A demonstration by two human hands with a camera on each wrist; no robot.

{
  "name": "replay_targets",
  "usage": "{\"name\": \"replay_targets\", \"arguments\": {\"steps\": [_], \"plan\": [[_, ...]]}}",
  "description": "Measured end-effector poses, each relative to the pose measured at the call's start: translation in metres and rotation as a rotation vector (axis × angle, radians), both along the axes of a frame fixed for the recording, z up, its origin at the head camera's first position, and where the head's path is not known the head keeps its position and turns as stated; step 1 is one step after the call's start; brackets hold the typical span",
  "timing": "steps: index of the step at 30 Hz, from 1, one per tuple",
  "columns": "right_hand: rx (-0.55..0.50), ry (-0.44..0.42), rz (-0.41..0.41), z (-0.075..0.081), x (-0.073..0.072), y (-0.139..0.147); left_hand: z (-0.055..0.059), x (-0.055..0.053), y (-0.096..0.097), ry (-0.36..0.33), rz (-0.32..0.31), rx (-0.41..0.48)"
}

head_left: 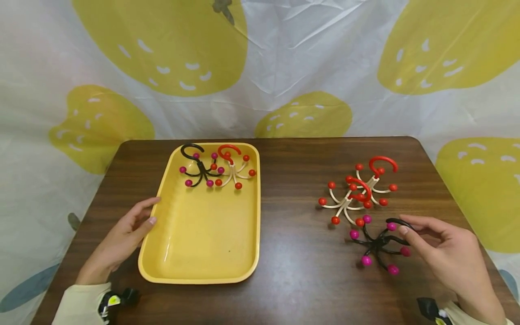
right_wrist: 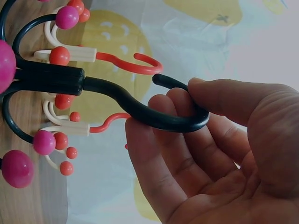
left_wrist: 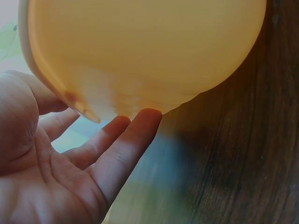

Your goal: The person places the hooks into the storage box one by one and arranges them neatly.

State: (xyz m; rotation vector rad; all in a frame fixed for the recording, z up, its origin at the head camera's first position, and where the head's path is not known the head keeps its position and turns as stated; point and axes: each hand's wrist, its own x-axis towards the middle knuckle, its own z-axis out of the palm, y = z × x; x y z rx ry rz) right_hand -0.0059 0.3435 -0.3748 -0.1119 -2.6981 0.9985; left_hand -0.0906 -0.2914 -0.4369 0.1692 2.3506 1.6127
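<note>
R hand [head_left: 452,253] pinches blk hanger [head_left: 378,242]; L hand [head_left: 121,239] spread, touching yel tray [head_left: 207,225]

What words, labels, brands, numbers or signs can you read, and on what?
None can be read.
Left wrist strap: pale marks, too small and blurred to read.
Right wrist strap: the same.
Tray, held black hook and curtain: no lettering visible.

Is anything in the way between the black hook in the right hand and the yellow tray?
Nothing visible. The right hand holds the black hook, and the direct line to the tray crosses bare table. The two cream hooks lie just beyond that line, toward the curtain.
</note>
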Motion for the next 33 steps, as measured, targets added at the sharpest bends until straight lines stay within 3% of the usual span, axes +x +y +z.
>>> {"name": "replay_targets", "arguments": {"steps": [8,15,25,33], "plan": [[-0.018,0.056,0.032,0.004,-0.003,0.0,-0.002,-0.001,-0.001,-0.003,0.004,-0.001],[-0.01,0.097,0.045,0.017,-0.009,-0.006,-0.002,-0.001,0.0,-0.005,0.015,-0.032],[0.013,0.192,0.09,0.035,-0.018,-0.014,-0.003,0.0,-0.002,0.003,0.008,0.007],[-0.019,0.216,0.127,0.05,-0.02,-0.022,-0.003,0.001,-0.002,0.005,0.008,0.012]]}}
